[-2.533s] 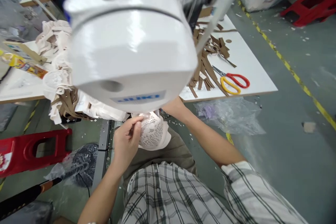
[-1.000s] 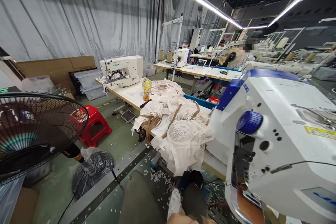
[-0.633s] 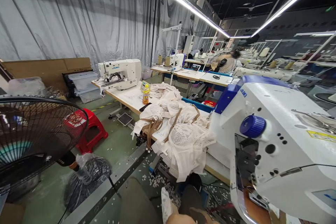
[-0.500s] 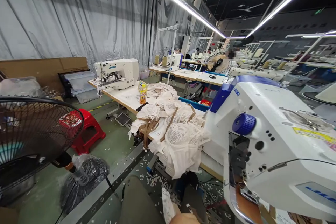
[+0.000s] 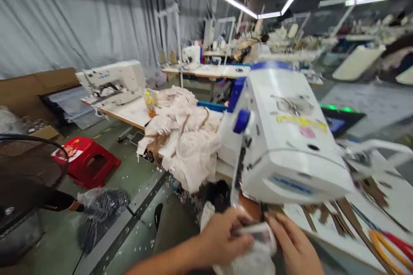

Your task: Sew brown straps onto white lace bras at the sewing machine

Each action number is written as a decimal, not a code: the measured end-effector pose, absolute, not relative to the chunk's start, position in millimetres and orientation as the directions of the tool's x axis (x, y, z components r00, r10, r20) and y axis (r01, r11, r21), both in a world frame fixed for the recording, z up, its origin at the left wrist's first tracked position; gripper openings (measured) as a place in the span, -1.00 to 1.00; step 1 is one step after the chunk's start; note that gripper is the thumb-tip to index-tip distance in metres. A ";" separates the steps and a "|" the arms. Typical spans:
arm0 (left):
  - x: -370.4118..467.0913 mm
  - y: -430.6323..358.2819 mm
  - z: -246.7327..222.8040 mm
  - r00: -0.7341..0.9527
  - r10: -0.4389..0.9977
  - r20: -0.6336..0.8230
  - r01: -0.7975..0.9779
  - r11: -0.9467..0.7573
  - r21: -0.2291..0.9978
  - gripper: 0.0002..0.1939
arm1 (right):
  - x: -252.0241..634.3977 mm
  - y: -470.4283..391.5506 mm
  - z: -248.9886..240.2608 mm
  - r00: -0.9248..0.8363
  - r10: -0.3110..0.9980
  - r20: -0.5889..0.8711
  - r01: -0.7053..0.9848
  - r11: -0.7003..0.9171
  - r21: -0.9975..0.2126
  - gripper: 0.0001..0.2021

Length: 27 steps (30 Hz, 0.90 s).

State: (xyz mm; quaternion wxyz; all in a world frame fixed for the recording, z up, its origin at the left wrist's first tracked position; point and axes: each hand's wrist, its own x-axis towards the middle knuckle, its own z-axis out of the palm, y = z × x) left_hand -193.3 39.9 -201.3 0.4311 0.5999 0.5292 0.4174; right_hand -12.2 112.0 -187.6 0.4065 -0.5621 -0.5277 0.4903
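Observation:
At the bottom centre, my left hand (image 5: 224,236) is closed on a white lace garment (image 5: 250,260), its fingers bent over the top edge. My right hand (image 5: 295,245) is at the garment's right side, thumb and fingers pressed on its edge. Both hands are just below the head of a white and blue sewing machine (image 5: 290,137). A brown plate (image 5: 250,206) shows under the machine, above the garment. The picture is blurred by motion. A pile of cream lace garments (image 5: 193,150) with brown straps lies on the table to the left.
A yellow bottle (image 5: 150,104) stands near another sewing machine (image 5: 112,79). At the left are a red stool (image 5: 85,161) and a black fan (image 5: 29,180). Brown strips (image 5: 346,217) and orange-handled scissors (image 5: 387,247) lie on the right table (image 5: 335,240).
The view has turned right and down. Both hands have come into view with the white garment, where earlier only part of a hand and some white fabric showed at the bottom edge.

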 end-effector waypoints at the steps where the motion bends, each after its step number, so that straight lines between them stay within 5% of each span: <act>1: -194.2 41.4 -190.9 0.096 0.992 0.086 0.322 -0.113 0.940 -0.57 | -15.8 116.1 -182.9 -0.058 0.995 -0.078 0.234 -0.063 -0.970 -0.68; 4: -196.3 55.7 -174.6 0.112 0.981 0.157 0.433 -0.190 0.881 -0.71 | -23.2 133.3 -184.3 -0.121 0.992 0.046 0.257 0.076 -0.963 -0.75; 11: -194.8 81.9 -178.4 0.067 0.985 0.162 0.603 -0.169 0.780 -0.72 | -22.4 165.4 -214.4 -0.128 0.992 0.023 -0.010 0.021 -1.000 -0.84; 19: -203.9 88.8 -175.4 0.040 0.986 0.164 0.684 -0.147 0.714 -0.70 | -17.0 187.5 -198.5 -0.236 0.943 0.236 0.209 0.286 -0.935 -0.85; 24: -183.1 83.0 -177.7 0.017 0.871 0.490 0.906 -0.220 0.360 -0.72 | -17.5 197.7 -200.9 -0.236 0.921 0.308 0.358 0.378 -0.854 -0.84; 27: -163.1 73.9 -182.3 0.122 0.846 0.519 0.936 -0.272 0.223 -0.59 | -19.1 200.3 -202.6 -0.242 0.913 0.328 0.396 0.402 -0.826 -0.81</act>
